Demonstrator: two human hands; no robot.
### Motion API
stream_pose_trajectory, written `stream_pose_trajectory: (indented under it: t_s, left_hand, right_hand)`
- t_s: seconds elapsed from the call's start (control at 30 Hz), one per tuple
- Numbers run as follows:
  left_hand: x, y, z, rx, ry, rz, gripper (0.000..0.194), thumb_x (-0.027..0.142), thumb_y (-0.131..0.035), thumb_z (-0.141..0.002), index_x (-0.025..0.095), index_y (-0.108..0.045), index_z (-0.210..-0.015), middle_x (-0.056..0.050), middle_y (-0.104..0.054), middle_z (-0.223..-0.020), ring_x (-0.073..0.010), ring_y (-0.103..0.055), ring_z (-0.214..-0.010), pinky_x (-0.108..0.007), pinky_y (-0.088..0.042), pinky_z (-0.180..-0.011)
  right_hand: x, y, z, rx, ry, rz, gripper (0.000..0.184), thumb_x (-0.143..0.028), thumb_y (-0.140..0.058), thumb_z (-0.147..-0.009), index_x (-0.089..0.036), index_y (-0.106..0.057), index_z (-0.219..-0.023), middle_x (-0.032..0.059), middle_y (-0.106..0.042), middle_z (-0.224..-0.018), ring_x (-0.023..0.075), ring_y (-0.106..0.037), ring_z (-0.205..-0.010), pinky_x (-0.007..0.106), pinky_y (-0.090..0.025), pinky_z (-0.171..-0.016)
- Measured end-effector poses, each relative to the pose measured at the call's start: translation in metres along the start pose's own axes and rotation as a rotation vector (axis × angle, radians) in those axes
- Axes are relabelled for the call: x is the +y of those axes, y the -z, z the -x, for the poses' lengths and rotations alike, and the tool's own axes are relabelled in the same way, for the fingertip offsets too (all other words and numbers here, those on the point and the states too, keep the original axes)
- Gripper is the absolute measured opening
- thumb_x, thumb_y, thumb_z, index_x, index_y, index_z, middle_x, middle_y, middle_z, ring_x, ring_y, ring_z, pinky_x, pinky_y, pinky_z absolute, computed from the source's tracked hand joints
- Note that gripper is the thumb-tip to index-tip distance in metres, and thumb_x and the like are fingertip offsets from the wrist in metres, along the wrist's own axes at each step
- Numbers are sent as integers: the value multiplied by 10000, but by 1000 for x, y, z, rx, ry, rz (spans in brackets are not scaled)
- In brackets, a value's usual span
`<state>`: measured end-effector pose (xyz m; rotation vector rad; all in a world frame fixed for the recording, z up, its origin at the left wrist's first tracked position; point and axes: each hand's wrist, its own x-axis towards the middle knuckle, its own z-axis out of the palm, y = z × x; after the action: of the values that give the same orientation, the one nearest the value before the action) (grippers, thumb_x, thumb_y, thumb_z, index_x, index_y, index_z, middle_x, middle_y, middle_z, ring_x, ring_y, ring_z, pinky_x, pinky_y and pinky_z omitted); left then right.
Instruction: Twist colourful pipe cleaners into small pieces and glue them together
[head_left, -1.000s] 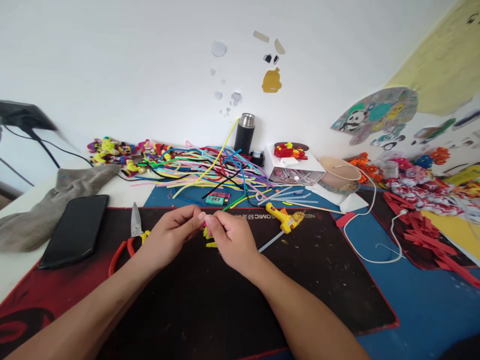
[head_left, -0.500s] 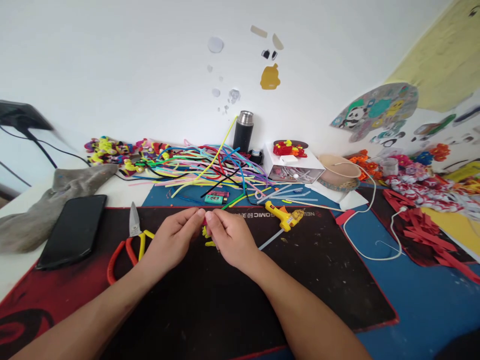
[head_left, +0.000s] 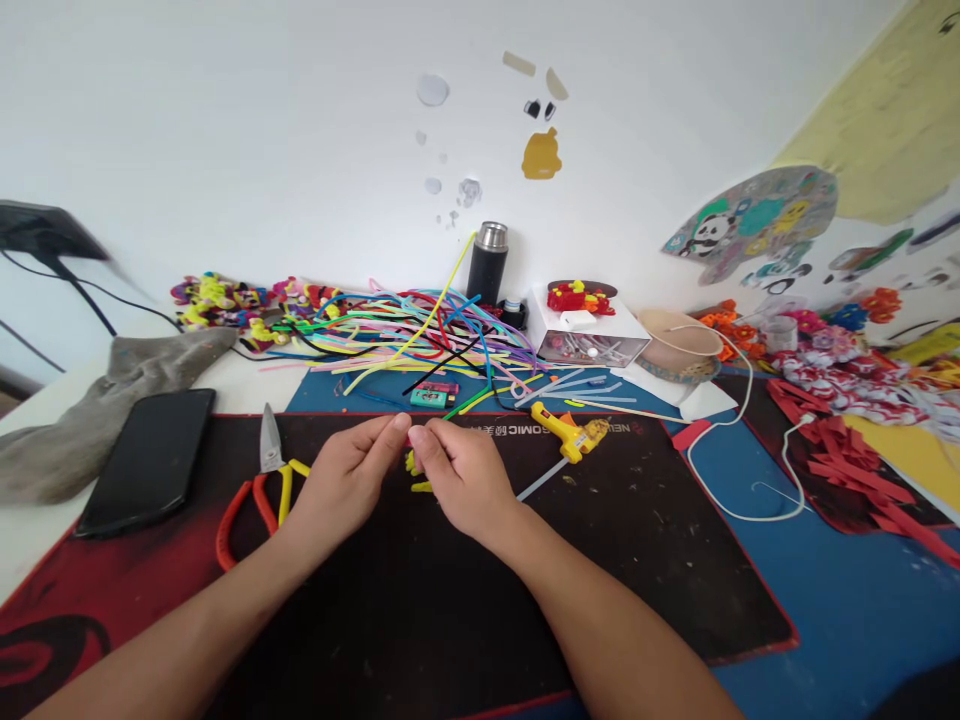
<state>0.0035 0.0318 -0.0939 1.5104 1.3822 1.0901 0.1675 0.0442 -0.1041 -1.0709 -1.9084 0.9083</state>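
Observation:
My left hand (head_left: 352, 475) and my right hand (head_left: 465, 480) meet above the dark mat, thumbs and fingers pinched, tips almost touching. Between them shows a sliver of a small pink piece (head_left: 409, 438); the fingers hide the rest of it, so its shape cannot be made out. Just beyond the fingertips, several short yellow fuzzy pieces (head_left: 420, 487) lie on the mat, partly covered by my right hand. Scissors (head_left: 271, 450) with red and yellow handles rest beside my left wrist. To the right of my right hand lies a yellow glue gun (head_left: 571, 436) with a glue stick in its back.
A heap of coloured pipe cleaners (head_left: 420, 335) spreads along the wall, before a black thermos (head_left: 487, 268). A phone (head_left: 146, 460) lies at left. A white box (head_left: 585, 335), a bowl (head_left: 675, 345), a white cable (head_left: 694, 480) and red strips (head_left: 862, 460) occupy the right.
My thumbs and fingertips have shifted very slightly around the small pink piece. Everything else stays in place apart from a tiny shift of the view.

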Motion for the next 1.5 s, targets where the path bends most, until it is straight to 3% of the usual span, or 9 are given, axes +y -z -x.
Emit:
stream_pose_trajectory:
  t_s: [0.23, 0.43, 0.5, 0.67, 0.83, 1.1, 1.27, 1.5]
  left_hand:
    - [0, 1, 1, 5, -65, 11, 469, 585, -594, -959, 206, -618, -682, 15, -486, -628, -158, -390, -593, -277, -323, -546]
    - [-6, -7, 1, -93, 172, 433, 600, 682, -643, -891, 233, -383, -590, 73, -223, -554, -117, -199, -509, -265, -243, -461]
    - [-11, -9, 0, -121, 185, 473, 592, 664, -647, -910, 229, -385, -606, 76, -216, -568, -114, -183, -518, -260, -229, -465]
    - [-14, -8, 2, -40, 85, 329, 587, 667, -630, -938, 217, -425, -622, 53, -297, -597, -129, -266, -560, -268, -260, -499]
    - [-8, -5, 2, -122, 82, 357, 604, 745, -612, -908, 207, -483, -665, 44, -358, -625, -126, -314, -566, -248, -298, -494]
    - [-11, -1, -3, -177, 107, 334, 543, 687, -650, -919, 212, -480, -718, 63, -357, -628, -120, -334, -556, -228, -304, -486]
    - [-18, 3, -3, -112, 47, 196, 477, 628, -621, -960, 207, -544, -750, 49, -413, -644, -131, -367, -577, -244, -316, -518]
    - [-6, 7, -2, -45, -118, -52, 409, 488, -542, -1016, 221, -590, -710, 25, -554, -640, -159, -476, -600, -275, -384, -597]
  right_hand:
    - [2, -4, 1, -32, -106, -154, 541, -610, -396, -1078, -223, -574, -744, -8, -582, -591, 149, -582, -574, 262, -438, -575]
    - [1, -9, 4, -21, -113, -312, 551, -632, -417, -1066, -231, -512, -702, -29, -492, -569, 132, -501, -535, 255, -409, -531]
    - [2, -12, 4, -13, -126, -347, 544, -630, -431, -1062, -231, -503, -699, -34, -477, -573, 128, -483, -531, 252, -399, -522]
    - [4, -14, 2, -12, -159, -362, 549, -653, -435, -1046, -231, -509, -702, -30, -481, -578, 132, -484, -534, 254, -395, -510]
    - [6, -10, 0, 14, -186, -382, 566, -696, -438, -1029, -227, -534, -727, -30, -490, -576, 137, -508, -534, 255, -409, -500]
    - [9, -10, -3, -3, -189, -399, 551, -654, -446, -1042, -229, -499, -696, -40, -467, -551, 131, -479, -514, 255, -406, -511]
    - [6, -9, -1, -61, -178, -394, 518, -582, -436, -1074, -218, -530, -718, -47, -485, -547, 116, -468, -487, 248, -390, -509]
    - [5, -10, 0, -78, -182, -415, 478, -584, -448, -1077, -208, -574, -810, -32, -564, -665, 108, -546, -542, 242, -424, -539]
